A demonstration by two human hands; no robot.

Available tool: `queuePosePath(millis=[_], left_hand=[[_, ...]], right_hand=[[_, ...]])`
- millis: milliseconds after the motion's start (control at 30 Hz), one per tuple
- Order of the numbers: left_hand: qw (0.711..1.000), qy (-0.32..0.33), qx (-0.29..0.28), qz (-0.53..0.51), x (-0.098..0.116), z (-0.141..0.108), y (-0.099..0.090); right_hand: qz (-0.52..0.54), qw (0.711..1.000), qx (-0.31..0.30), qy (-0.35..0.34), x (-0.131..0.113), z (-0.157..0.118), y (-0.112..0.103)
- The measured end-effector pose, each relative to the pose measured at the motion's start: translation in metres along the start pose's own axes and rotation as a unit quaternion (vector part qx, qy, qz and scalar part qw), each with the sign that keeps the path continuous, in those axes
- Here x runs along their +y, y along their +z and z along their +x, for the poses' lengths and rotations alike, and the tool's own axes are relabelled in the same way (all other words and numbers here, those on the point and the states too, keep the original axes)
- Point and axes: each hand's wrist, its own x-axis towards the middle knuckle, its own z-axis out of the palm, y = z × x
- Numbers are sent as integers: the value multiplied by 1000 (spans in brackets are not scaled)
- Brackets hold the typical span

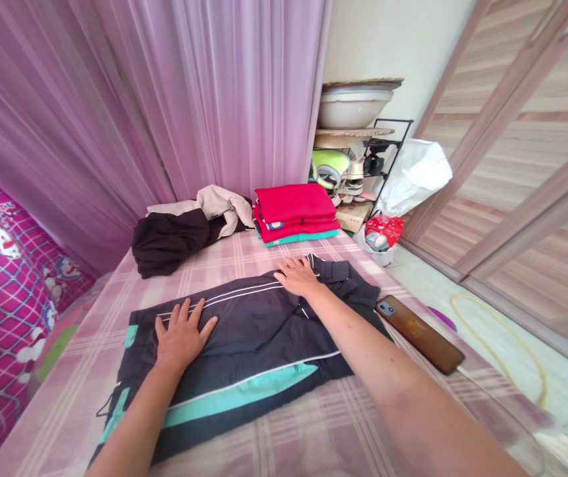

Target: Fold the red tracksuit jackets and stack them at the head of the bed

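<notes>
A dark navy garment (248, 324) with teal panels and white piping lies spread out on a pink checked cloth (313, 430). My left hand (181, 334) rests flat on its left part, fingers spread. Near the garment's upper right, my right hand (296, 275) lies flat with the palm down, beside a part with a buttoned flap or band. Neither hand grips anything. A thin dark cord loop sticks out at the garment's left edge. My right forearm covers part of its right side.
Behind the garment are a stack of folded red clothes (296, 205) with a teal piece at the bottom and a heap of dark clothing (169, 242). A phone (420, 334) on a cable lies to the right. Beyond stand a shoe rack (388, 149) and wooden wardrobe doors (522, 152).
</notes>
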Motion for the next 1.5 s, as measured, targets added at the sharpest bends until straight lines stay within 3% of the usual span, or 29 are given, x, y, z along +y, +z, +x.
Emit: queuePosePath(millis=[100,233,433,567,633,867,1033,1100,1167,1233,1300,1400,1500], left_hand=[[1000,-13,-7,-5,0,-1,-1],[1000,-22,-9,-7,2,-2,-2],[1000,-25,0,-5,3,-4,-1],[1000,-26,5,-9,3,-4,0],[1000,-24,11,-8,3,-4,2],[1000,-24,15,0,2,-3,5],[1000,-26,6,4,3,-4,2],[1000,-26,5,2,4,-4,2],[1000,-24,7,-2,3,-3,3],[1000,-23,11,-8,3,-3,4],[1000,-22,16,-15,3,-3,4],[999,-20,16,-19,3,-3,3],[1000,-17,11,-19,3,-4,2]], right_hand=[[-11,997,3,73,29,5,13],[-2,994,51,100,36,3,25],[7,980,146,133,45,13,3],[26,971,76,227,71,28,-14],[42,970,36,237,82,32,-16],[50,956,124,260,86,24,-1],[4,960,85,267,76,28,-5],[-2,964,88,251,69,27,-12],[2,970,130,204,54,23,-17],[21,975,179,130,32,14,-17],[42,980,188,39,9,3,-10],[47,994,91,-41,-14,-14,8],[38,999,18,-23,-15,-22,21]])
